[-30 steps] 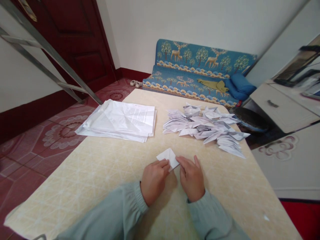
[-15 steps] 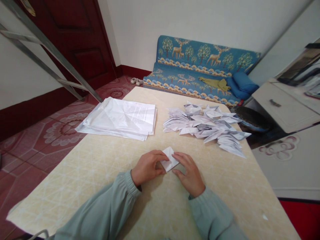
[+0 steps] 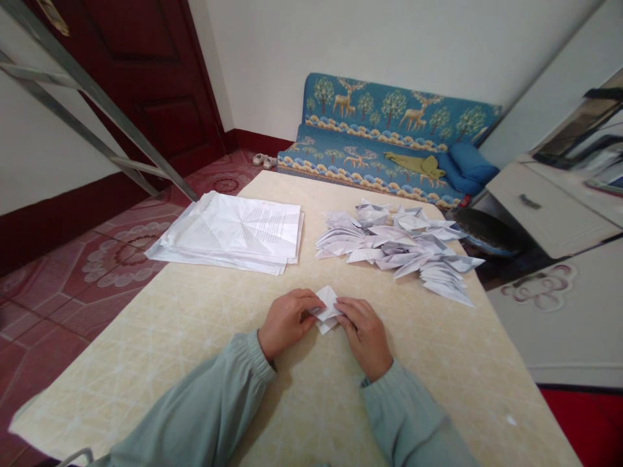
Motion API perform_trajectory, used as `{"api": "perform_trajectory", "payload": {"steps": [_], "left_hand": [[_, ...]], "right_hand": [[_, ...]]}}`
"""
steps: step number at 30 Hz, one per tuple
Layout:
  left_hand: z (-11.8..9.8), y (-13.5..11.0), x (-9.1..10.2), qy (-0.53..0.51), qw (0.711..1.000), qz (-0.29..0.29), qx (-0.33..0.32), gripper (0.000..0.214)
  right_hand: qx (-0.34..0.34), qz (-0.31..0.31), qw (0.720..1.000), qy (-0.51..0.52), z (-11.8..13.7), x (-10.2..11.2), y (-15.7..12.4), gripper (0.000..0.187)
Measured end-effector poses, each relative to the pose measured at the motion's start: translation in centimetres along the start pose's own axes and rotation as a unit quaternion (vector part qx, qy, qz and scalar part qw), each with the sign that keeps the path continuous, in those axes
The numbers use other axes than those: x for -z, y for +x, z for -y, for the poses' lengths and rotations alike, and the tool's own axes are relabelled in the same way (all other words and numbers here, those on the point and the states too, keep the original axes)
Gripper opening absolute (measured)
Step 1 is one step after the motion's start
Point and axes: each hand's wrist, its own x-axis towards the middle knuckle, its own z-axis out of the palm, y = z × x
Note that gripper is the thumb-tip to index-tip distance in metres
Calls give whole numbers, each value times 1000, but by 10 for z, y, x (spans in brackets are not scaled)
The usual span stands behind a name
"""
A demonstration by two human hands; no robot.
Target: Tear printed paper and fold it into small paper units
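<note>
A small folded white paper piece (image 3: pixel 327 307) lies on the cream table (image 3: pixel 438 363) between my two hands. My left hand (image 3: pixel 287 321) pinches its left side with curled fingers. From the right, my right hand (image 3: pixel 363 334) grips the same piece, fingers bent over it. Both sleeves are pale green. Much of the paper is hidden under my fingers.
A stack of flat printed sheets (image 3: pixel 233 232) lies at the table's far left. A heap of several folded paper pieces (image 3: pixel 399 250) lies at the far right. Beyond the table are a blue patterned sofa (image 3: pixel 384 139), a dark red door (image 3: pixel 141 84) and a metal ladder (image 3: pixel 97 104).
Both hands have closed in on the folded paper, which shows less surface now than a second ago. My left forearm has stretched further forward along the table.
</note>
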Motion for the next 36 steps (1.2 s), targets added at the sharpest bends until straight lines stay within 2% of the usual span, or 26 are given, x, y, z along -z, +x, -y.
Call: {"api": "perform_trajectory", "payload": {"steps": [4, 11, 17, 23, 26, 32, 36], "left_hand": [[0, 2, -3, 27, 1000, -17, -1, 21], [1, 6, -8, 51, 998, -26, 17, 11], [-1, 13, -8, 78, 993, -32, 79, 14], [-7, 19, -10, 134, 983, -27, 123, 19], [-9, 20, -11, 158, 979, -29, 128, 19], [-7, 21, -14, 183, 974, -49, 124, 16], [-5, 22, -14, 176, 973, -50, 140, 16]], "right_hand": [[4, 16, 999, -50, 7, -1, 1, 16], [-67, 7, 996, -63, 10, -4, 8, 12], [-123, 12, 982, -145, 11, -6, 16, 15], [-148, 20, 965, -217, 11, -9, 23, 17], [-158, 17, 963, -216, 9, -10, 24, 17], [-161, 6, 975, -152, 7, -8, 20, 12], [-163, 1, 974, -160, 8, -8, 22, 12]]}}
